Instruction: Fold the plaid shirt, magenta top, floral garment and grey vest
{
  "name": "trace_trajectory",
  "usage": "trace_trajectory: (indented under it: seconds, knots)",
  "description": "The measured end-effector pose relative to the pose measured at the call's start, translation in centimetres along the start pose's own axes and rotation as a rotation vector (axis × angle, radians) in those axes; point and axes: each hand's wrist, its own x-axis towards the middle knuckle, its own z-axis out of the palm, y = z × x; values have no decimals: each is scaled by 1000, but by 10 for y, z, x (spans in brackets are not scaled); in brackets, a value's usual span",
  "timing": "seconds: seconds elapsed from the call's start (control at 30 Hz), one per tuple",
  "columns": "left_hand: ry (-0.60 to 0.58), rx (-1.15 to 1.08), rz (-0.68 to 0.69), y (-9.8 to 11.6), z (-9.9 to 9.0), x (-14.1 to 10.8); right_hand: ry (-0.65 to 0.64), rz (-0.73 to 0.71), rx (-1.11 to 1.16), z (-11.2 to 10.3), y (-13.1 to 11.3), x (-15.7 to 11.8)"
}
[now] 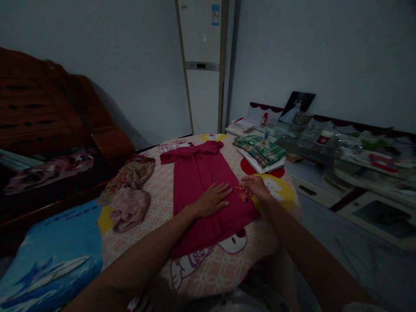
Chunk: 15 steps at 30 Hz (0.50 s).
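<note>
A dark pink short-sleeved shirt [201, 173] lies spread on a round table with a patterned cloth [159, 208], its sleeves at the far end. My left hand [212, 200] rests flat on the middle of the shirt, fingers spread. At the shirt's right edge, near yellow and blue markings, my right hand [254, 186] is closed, thumb and fingers together; what it pinches is too small to make out. Folded clothes with a green plaid piece on top [260, 149] are stacked beyond my right hand. Crumpled patterned clothing [131, 195] lies to the left of the shirt.
A wooden bench [55, 108] stands at the left, with a blue printed cloth [61, 251] in front. On the right, a glass-topped cabinet [312, 147] holds a red cup [324, 138], a photo [297, 106] and papers. A tall white appliance [203, 95] stands behind the table.
</note>
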Motion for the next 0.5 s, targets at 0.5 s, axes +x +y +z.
trace_trajectory:
  seconds: [0.5]
  knots:
    - [15,0,-4,2,-4,-2,-203,-70,-280,-32,4,-82]
